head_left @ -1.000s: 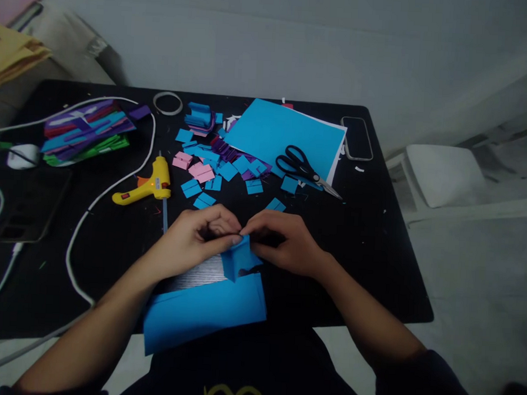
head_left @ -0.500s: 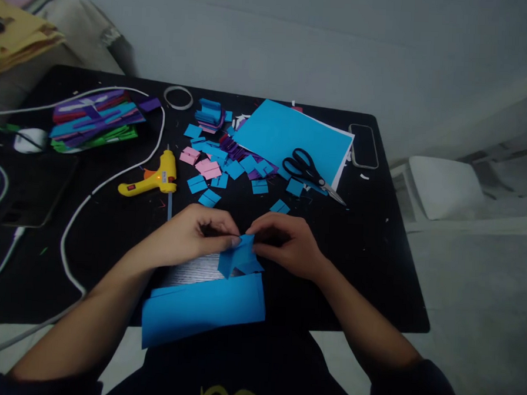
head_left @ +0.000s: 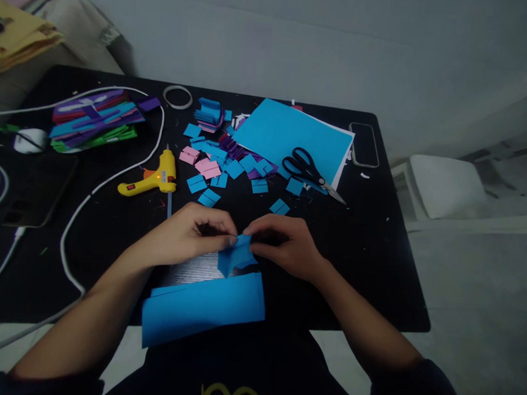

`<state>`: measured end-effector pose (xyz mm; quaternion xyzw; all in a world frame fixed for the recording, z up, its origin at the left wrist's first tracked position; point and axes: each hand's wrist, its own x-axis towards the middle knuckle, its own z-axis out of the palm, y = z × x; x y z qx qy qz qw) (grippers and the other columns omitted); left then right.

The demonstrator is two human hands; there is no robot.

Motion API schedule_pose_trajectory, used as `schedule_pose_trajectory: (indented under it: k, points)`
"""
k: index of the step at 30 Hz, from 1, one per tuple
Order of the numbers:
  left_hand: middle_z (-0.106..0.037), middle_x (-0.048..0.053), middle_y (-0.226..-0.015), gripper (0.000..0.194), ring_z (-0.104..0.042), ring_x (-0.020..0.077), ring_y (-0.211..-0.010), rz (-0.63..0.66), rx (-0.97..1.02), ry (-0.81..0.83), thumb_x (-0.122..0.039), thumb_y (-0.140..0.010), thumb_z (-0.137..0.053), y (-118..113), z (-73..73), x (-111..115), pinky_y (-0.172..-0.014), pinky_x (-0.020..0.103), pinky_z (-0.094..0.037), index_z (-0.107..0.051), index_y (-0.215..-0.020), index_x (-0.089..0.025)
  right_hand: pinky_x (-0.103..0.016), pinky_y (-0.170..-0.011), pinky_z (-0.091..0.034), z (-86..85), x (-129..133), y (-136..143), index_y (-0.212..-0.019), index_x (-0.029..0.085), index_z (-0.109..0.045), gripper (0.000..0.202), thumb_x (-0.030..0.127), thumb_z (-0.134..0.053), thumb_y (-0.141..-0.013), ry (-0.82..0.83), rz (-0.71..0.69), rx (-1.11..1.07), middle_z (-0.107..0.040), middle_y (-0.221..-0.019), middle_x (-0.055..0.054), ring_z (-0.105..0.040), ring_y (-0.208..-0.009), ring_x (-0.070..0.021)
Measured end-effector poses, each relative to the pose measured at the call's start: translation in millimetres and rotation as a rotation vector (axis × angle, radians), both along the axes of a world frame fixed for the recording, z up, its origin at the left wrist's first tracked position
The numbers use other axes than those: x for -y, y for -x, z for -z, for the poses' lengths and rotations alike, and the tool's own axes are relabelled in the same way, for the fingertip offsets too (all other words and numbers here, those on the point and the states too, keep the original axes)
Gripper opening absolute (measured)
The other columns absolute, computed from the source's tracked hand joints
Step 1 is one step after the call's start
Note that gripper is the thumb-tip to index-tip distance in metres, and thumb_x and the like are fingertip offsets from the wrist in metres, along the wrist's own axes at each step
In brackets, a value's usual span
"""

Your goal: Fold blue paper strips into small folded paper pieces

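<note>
A small folded piece of blue paper (head_left: 236, 256) is held between both hands near the front of the table. My left hand (head_left: 195, 232) pinches its upper left edge between thumb and fingers. On the other side, my right hand (head_left: 285, 243) grips the upper right edge the same way. Below the hands lies a large curled blue sheet (head_left: 204, 309) at the table's front edge. A sheet covered in printed lines (head_left: 193, 271) shows between it and my left hand.
Beyond the hands lie a yellow glue gun (head_left: 161, 177), blue and pink paper squares (head_left: 208, 168), and black scissors (head_left: 311, 172) on a blue sheet (head_left: 293, 134). A white cable (head_left: 69, 234) curves along the left; a phone (head_left: 364, 145) is back right.
The small blue paper has tilted and folded a little, so its lower right corner sticks out less. My right hand has shifted slightly left with it.
</note>
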<state>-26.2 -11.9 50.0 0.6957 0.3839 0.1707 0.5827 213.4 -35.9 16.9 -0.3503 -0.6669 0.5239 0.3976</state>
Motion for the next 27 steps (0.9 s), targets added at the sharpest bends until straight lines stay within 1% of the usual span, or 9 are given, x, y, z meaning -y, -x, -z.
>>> schedule_pose_trajectory:
  k: [4,9,14,21,25,27]
  points:
    - [-0.072,0.001,-0.070,0.012,-0.064,0.0106,-0.061,-0.008,0.004,0.002,-0.024,-0.091,-0.068,-0.3,0.7,0.2,-0.057,0.018,-0.048,-0.074,-0.086,-0.015,-0.024,-0.072,-0.063,0.2,1.4,0.6,-0.098,0.021,-0.080,0.016,0.027,-0.085,-0.083,0.013,0.017,-0.002,-0.080,-0.088,-0.002,-0.076,-0.075,-0.0147]
    - [-0.074,0.001,-0.076,0.012,-0.066,0.0114,-0.066,0.014,0.006,0.035,-0.027,-0.092,-0.069,-1.4,1.4,1.0,-0.059,0.018,-0.050,-0.074,-0.091,-0.016,-0.023,-0.072,-0.062,1.2,2.2,0.8,-0.098,0.021,-0.080,0.017,0.023,-0.086,-0.082,0.006,0.021,0.004,-0.081,-0.087,-0.002,-0.076,-0.074,-0.0141]
    - [-0.072,0.000,-0.071,0.015,-0.063,0.0103,-0.061,0.018,0.012,0.021,-0.029,-0.092,-0.070,-2.0,1.1,1.1,-0.057,0.018,-0.048,-0.075,-0.087,-0.016,-0.022,-0.069,-0.061,0.6,2.8,0.8,-0.097,0.020,-0.081,0.018,0.025,-0.087,-0.081,0.038,0.013,0.004,-0.080,-0.083,-0.001,-0.076,-0.072,-0.0140]
    - [-0.071,0.000,-0.071,0.014,-0.061,0.0097,-0.061,0.036,0.001,-0.020,-0.026,-0.093,-0.068,-1.1,-0.2,0.9,-0.057,0.017,-0.047,-0.076,-0.086,-0.017,-0.022,-0.068,-0.062,3.1,2.7,1.6,-0.099,0.021,-0.081,0.019,0.026,-0.087,-0.081,0.044,0.002,-0.025,-0.080,-0.083,-0.001,-0.077,-0.071,-0.0139]
    - [-0.073,0.000,-0.076,0.013,-0.064,0.0106,-0.067,0.031,0.003,0.019,-0.027,-0.093,-0.068,-1.9,2.2,1.8,-0.061,0.017,-0.049,-0.074,-0.090,-0.017,-0.023,-0.070,-0.063,4.5,3.0,1.7,-0.099,0.021,-0.081,0.018,0.024,-0.086,-0.082,0.027,0.011,-0.021,-0.081,-0.086,-0.001,-0.077,-0.072,-0.0142]
    - [-0.073,0.000,-0.076,0.014,-0.064,0.0108,-0.066,0.033,0.002,0.038,-0.029,-0.092,-0.069,-2.3,2.9,2.0,-0.060,0.018,-0.049,-0.074,-0.090,-0.017,-0.023,-0.070,-0.063,4.4,2.9,1.3,-0.099,0.021,-0.082,0.017,0.023,-0.086,-0.082,0.003,0.011,-0.002,-0.081,-0.087,-0.002,-0.077,-0.073,-0.0143]
